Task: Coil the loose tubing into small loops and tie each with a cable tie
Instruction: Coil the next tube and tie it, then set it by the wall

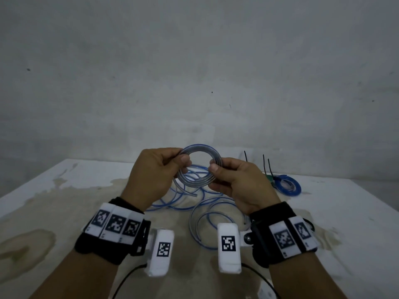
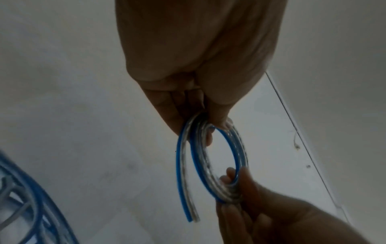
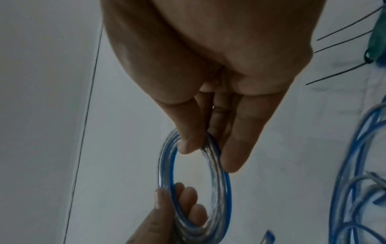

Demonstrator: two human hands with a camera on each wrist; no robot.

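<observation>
Coil: clear, blue-striped tubing coil (image 1: 199, 166) held in the air above the table (image 1: 64, 190).
Left hand (image 1: 154, 173): pinches the coil's left side.
Right hand (image 1: 239, 184): pinches its right side.
Loose tubing (image 1: 207, 210): on the table, mid-surface.
Tied coil (image 1: 288, 186): near the far right edge, black cable ties (image 1: 268, 167) upright.
Writing: only black-and-white coded markers on the wristbands (image 1: 116, 225); nothing readable.

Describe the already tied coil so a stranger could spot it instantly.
Look to the table's far right side, past the right hand. The tied coil lies flat there, vivid blue, with black cable-tie tails sticking up, unlike the loose tubing.
</observation>
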